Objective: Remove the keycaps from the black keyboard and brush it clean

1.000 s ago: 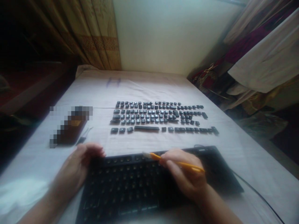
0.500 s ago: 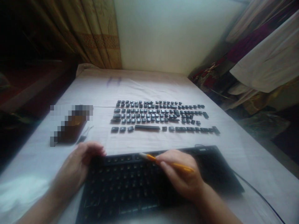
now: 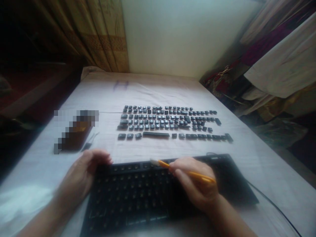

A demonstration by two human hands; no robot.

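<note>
A black keyboard (image 3: 138, 197) with its keycaps off lies near me on a white cloth. My left hand (image 3: 81, 177) curls round its upper left corner and holds it steady. My right hand (image 3: 195, 184) pinches an orange-handled brush (image 3: 187, 171), whose pale tip rests on the keyboard's top row near the middle. Beyond the keyboard, several black keycaps (image 3: 170, 121) lie set out in rows in keyboard order, with the long space bar (image 3: 156, 134) in the nearest row.
A brown blurred-out object (image 3: 75, 133) lies at the left with a small dark item beside it. The keyboard's black cable (image 3: 274, 205) runs off to the lower right. A curtain hangs at the back left; cloth and clutter fill the right side.
The brush tip has swept a little left and then back right along the keyboard's top row. My left hand has stayed on the corner.
</note>
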